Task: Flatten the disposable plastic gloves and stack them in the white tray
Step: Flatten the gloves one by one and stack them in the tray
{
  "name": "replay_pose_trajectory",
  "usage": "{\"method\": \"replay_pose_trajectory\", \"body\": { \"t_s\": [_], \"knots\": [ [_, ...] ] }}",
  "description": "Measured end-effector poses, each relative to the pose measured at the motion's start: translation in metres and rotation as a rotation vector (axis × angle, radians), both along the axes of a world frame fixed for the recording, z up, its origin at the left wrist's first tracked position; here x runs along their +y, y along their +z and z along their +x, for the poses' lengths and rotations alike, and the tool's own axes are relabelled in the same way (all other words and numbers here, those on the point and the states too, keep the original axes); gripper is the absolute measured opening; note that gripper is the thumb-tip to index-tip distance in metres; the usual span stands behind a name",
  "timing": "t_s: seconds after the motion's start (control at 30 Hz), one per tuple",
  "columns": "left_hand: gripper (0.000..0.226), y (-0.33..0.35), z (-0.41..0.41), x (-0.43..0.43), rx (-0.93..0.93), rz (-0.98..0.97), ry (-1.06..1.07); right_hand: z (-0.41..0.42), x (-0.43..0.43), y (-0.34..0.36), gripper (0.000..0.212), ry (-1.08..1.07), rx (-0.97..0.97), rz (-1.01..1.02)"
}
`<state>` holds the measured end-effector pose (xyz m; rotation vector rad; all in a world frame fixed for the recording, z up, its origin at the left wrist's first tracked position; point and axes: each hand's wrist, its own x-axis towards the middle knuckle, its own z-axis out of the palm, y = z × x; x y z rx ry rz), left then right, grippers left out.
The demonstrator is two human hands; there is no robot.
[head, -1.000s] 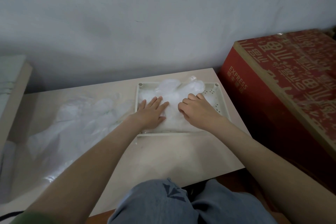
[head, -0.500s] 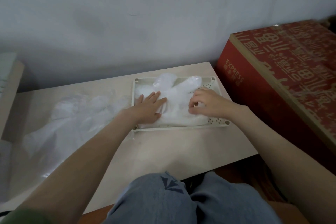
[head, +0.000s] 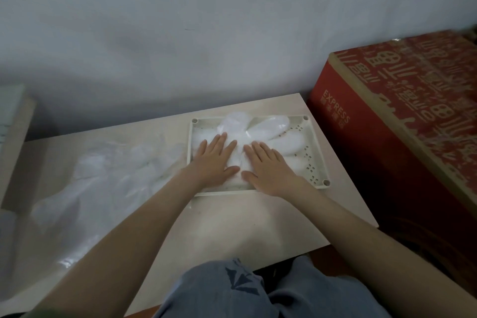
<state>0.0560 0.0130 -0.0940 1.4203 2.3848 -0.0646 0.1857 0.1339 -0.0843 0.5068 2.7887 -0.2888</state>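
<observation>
While the white tray (head: pixel 310 162) is sitting at the far right of the table (head: pixel 232 219), the left hand (head: pixel 215 160) and right hand (head: pixel 268 168) are pressing down side by side, palms flat and fingers straight, on the stacked gloves (head: pixel 265 129) lying inside it. The glove fingers are fanning toward the tray's far wall and right side. A loose heap of clear gloves (head: pixel 111 175) is lying on the table just left of the tray.
</observation>
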Motion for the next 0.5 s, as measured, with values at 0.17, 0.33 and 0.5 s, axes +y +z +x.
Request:
{"method": "replay_pose_trajectory", "body": {
  "t_s": [0.17,0.33,0.5],
  "knots": [
    [0.07,0.004,0.001,-0.001,0.007,0.089,0.002,0.003,0.0,0.005,0.07,-0.011,0.024,-0.013],
    [0.056,0.025,0.004,-0.02,0.055,0.324,0.045,0.0,-0.006,0.025,0.068,-0.012,0.089,-0.032],
    [0.041,0.043,-0.007,-0.072,0.084,0.466,0.299,-0.003,-0.024,0.052,0.063,0.04,0.11,-0.06]
  ]
}}
